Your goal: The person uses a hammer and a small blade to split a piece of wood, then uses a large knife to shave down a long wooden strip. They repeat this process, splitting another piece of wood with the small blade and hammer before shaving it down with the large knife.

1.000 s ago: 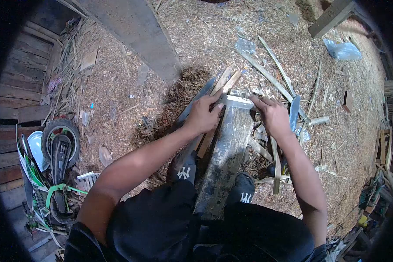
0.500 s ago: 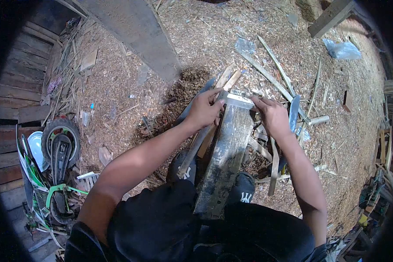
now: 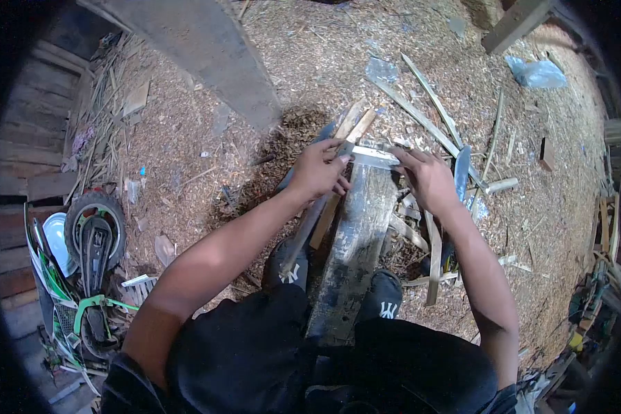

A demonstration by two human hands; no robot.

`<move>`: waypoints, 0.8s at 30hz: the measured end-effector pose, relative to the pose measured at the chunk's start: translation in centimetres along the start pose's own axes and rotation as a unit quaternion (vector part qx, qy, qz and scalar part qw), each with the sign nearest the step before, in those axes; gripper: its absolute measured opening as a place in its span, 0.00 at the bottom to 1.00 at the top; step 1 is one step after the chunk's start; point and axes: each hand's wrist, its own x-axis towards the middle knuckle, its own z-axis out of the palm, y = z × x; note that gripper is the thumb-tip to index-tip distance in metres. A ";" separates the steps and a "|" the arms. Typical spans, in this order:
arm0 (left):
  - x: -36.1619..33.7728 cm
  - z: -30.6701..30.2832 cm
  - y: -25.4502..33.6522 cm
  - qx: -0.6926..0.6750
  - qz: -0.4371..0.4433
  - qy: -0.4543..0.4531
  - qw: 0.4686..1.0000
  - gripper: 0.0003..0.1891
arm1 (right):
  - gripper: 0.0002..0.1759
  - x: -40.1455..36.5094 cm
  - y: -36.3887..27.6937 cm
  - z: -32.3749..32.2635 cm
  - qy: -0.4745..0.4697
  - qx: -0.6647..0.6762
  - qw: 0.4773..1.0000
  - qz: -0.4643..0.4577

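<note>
A worn wooden beam runs away from me between my feet. Across its far end lies a short pale strip with a clear, shiny edge. My left hand pinches the strip's left end, its lower fingers curled beside the beam. At the right end, my right hand has its thumb and fingers closed on the strip. Thin wooden slats stick out just beyond my left hand. A blade-like bluish piece is right of my right hand.
Wood chips cover the ground. A wide plank slants in from the upper left, and a post stands upper right. A small green motorbike is at the left. Long slats and a plastic bag lie to the right.
The strip has tilted slightly between my hands, and the fingers of my left hand have loosened and spread a little. The view has shifted slightly.
</note>
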 end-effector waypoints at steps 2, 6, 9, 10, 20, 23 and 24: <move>0.3 -0.2 -0.6 -0.010 0.005 0.000 1.000 0.27 | 0.21 -0.1 -0.1 -0.8 -0.005 0.053 0.999 0.005; 0.4 -0.6 -1.1 0.016 0.002 -0.003 1.000 0.27 | 0.18 -1.0 0.9 -1.6 -0.014 0.089 0.994 0.057; 0.0 -0.5 -0.8 0.042 0.007 0.000 0.999 0.24 | 0.17 -2.0 1.6 -1.5 -0.026 0.110 0.992 0.062; -0.1 -0.4 -0.7 0.041 -0.002 0.008 0.999 0.22 | 0.17 -2.4 1.9 -0.8 -0.013 0.096 0.994 0.045; 0.1 -0.4 1.0 -0.011 -0.054 0.026 0.998 0.18 | 0.18 -1.6 1.4 -1.0 -0.009 0.090 0.993 0.071; 0.4 -0.4 1.0 -0.061 -0.059 0.028 0.996 0.19 | 0.18 -1.5 1.6 -0.7 0.000 0.094 0.993 0.070; 0.4 -0.4 1.0 -0.053 -0.065 0.022 0.996 0.21 | 0.18 -1.4 1.6 -0.8 -0.003 0.092 0.993 0.078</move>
